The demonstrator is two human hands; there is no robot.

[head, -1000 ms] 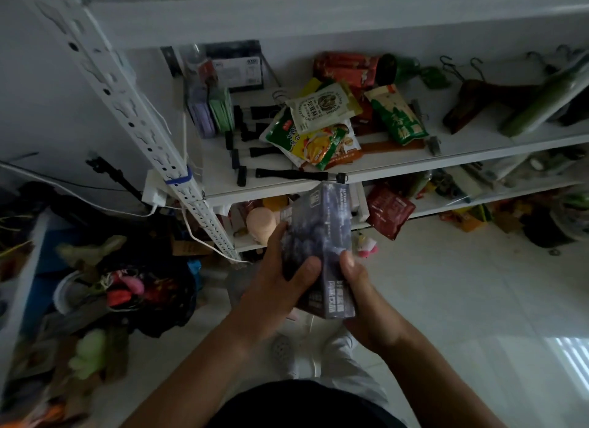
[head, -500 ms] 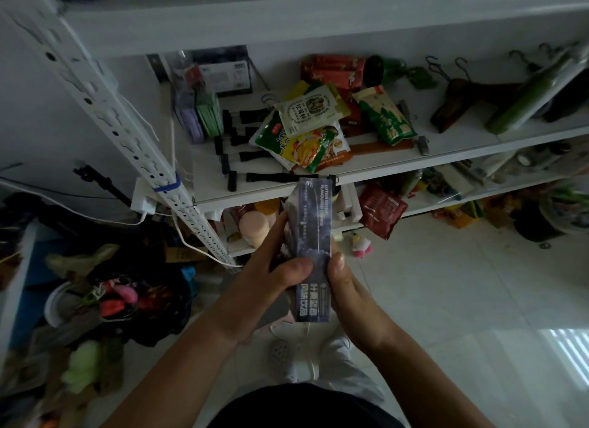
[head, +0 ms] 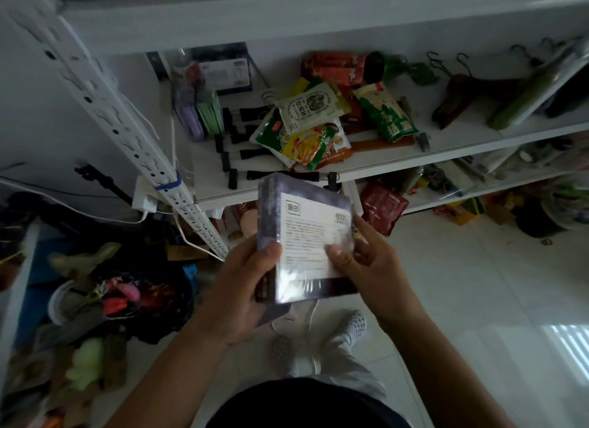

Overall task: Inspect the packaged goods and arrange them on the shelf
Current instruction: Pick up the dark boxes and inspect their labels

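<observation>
Your left hand grips the box by its left edge, with the thumb pressed on the front face and the fingers curled behind. Your right hand grips the right edge the same way, thumb on the white label and fingers wrapped round the back. Between your hands the box stands nearly upright in the air, tilted a little, label side toward you. The print is too blurred to read, and glossy wrap shines along the lower part. The box touches no board and hangs in front of the shelf, at the front lip of the middle board.

On that board, just beyond the box, snack packets lie in a loose overlapping heap. A green packet lies to their right and red packets at the back. Black clips lie left of the heap, and purple and green packs stand further left. A brown hanger and a green tube rest to the right. A red pouch sits on the board below. Your shoes stand on white floor tiles.
</observation>
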